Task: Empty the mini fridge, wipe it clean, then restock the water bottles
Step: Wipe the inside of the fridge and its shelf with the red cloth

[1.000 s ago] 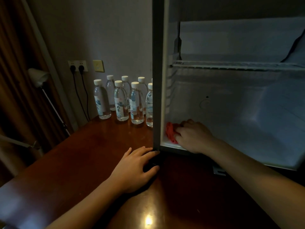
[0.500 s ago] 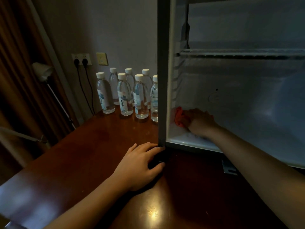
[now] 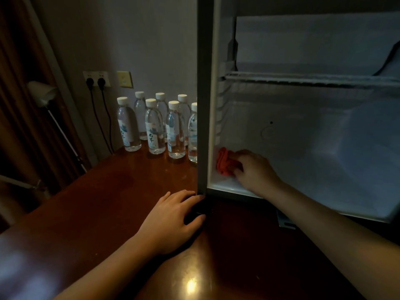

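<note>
1. The small white-lined mini fridge (image 3: pixel 303 131) stands open on the dark polished wooden tabletop (image 3: pixel 104 202); its interior holds no bottles, and its top and right side run out of the picture, so its full shape cannot be seen.
2. The crumpled red cloth (image 3: pixel 225 162) lies on the fridge floor in the near left corner, touching the left inner wall. Part of it is covered by the right hand (image 3: pixel 255 172), whose fingers curl over and press it down; the fingertips are hidden in the folds.
3. A white wire shelf (image 3: pixel 303 79) spans the interior above, its right end cut off. The back wall is dim and only a small dark dot and a faint round mark can be made out.
4. The left hand (image 3: pixel 173 217) rests flat on the tabletop with fingers spread and relaxed, tips touching the fridge's dark lower left corner.
5. Seven clear plastic water bottles with white caps (image 3: pixel 153 126) stand in a cluster on the tabletop left of the fridge; the rightmost is half hidden by the fridge's grey frame, and label print is too dim to read.
6. Behind them, two black plugs sit in a white wall socket (image 3: pixel 96 79).
7. Compared with half a second ago, the right hand and cloth have drawn nearer the front edge; the left hand has stayed put.
</note>
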Demonstrator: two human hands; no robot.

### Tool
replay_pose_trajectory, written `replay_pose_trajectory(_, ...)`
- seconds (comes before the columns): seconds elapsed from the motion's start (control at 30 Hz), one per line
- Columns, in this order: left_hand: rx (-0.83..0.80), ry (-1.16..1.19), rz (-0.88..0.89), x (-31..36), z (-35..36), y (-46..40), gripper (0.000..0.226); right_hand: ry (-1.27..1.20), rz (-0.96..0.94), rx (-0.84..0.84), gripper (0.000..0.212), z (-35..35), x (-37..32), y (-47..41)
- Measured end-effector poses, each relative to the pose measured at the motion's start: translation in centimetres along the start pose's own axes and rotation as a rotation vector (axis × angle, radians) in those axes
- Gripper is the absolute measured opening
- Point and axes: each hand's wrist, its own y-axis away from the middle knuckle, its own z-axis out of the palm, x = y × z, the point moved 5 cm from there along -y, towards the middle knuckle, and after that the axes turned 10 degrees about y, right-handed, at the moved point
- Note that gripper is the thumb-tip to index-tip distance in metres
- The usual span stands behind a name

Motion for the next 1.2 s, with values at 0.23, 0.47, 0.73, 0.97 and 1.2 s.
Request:
replay_pose_trajectory(0.23, 0.007, -0.012, 0.016, -0.3, 0.0, -0.5, 0.059, 0.084, 0.1, -0.134, 0.034, 0.4, 2.2, -4.9)
replay_pose_trajectory(0.47, 0.008, -0.014, 0.014, -0.3, 0.1, -0.5, 0.059, 0.161, 0.187, -0.161, 0.039, 2.1, 4.1, -8.3)
replay_pose_trajectory(0.73, 0.045, -0.005, 0.05, 0.5, -0.5, -0.2, 0.055, 0.134, 0.204, -0.195, 0.047, 1.6, 3.7, -6.7)
replay_pose_trajectory(0.97, 0.104, 0.005, 0.103, 1.8, -0.6, 0.0, 0.05, 0.101, 0.198, -0.183, 0.039, -0.1, 1.8, -1.9)
replay_pose_trajectory(1.2, 0.213, -0.133, 0.244, 5.0, 0.9, -1.0, 0.05, 0.135, 0.133, -0.11, 0.036, -1.0, 2.0, -0.1)
